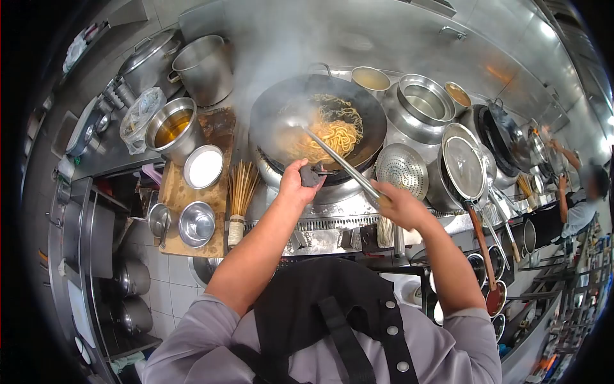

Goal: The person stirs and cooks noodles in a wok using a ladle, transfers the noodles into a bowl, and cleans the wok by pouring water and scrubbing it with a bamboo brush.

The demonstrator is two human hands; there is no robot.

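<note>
A large dark wok [368, 102] sits on the burner in front of me, with yellow noodles [339, 137] inside and steam rising from its left half. My left hand [300, 184] is closed on the wok's near handle through a dark folded cloth [311, 174]. In my right hand [404, 206] is the end of a long metal ladle [345, 165], which slants up and left into the wok. Its bowl lies at the noodles' left side, blurred by steam.
Left of the wok stand a bamboo wok brush [242, 192], a bowl of white powder [203, 166] and a pot of oil [171, 128]. To the right are a perforated skimmer [401, 171], strainers [464, 168] and a metal basin [425, 102]. Another person [579, 198] works at the far right.
</note>
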